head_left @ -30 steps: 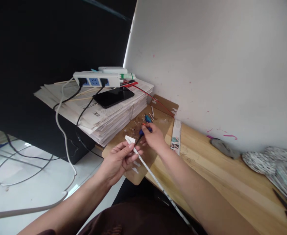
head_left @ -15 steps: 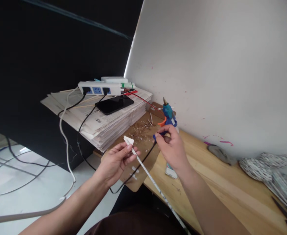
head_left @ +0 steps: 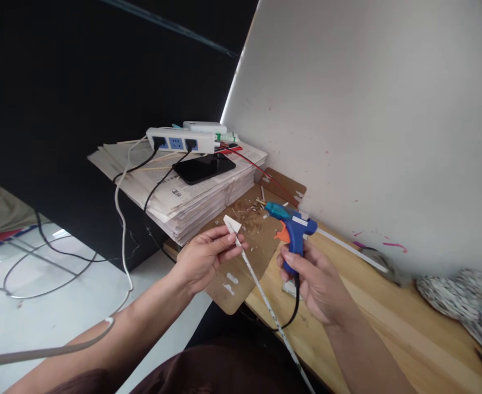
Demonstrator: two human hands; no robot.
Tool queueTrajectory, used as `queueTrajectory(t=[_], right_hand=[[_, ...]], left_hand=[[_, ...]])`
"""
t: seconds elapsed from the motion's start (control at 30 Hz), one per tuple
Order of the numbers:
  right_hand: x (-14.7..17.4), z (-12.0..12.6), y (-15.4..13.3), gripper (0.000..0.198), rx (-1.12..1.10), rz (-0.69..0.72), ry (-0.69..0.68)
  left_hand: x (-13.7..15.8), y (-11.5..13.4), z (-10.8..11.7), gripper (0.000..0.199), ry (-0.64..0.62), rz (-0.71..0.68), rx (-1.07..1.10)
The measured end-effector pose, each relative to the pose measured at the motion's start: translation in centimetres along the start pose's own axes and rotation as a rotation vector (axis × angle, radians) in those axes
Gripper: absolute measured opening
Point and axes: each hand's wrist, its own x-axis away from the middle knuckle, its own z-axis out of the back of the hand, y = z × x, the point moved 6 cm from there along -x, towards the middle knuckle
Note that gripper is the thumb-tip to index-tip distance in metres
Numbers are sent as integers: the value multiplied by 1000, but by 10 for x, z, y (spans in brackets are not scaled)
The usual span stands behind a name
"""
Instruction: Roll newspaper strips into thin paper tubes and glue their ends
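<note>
1. Wooden table carries 1 brown board and 1 stack of newspapers.
2. 1 blue glue gun sits in the right hand, grip closed round its handle, nozzle pointing left.
3. 1 rolled paper stick runs lengthwise toward the body; the left hand pinches its upper end, just left of the nozzle.

A blue glue gun with an orange trigger; white paper stick.
</note>
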Motion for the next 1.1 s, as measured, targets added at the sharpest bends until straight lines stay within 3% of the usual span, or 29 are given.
queueTrajectory(t=[0.17, 0.4, 0.83, 1.1], right_hand=[[13, 6, 2, 31, -38, -30, -1], [26, 11, 4, 32, 74, -4, 5], [39, 9, 1, 31, 448, 43, 96], [41, 10, -2, 26, 621, 152, 95]], left_hand=[[0, -1, -9, 14, -44, 4, -12], [1, -4, -19, 18, -94, 0, -42], [5, -2, -27, 24, -102, -18, -87], [7, -2, -28, 25, -101, -9, -81]])
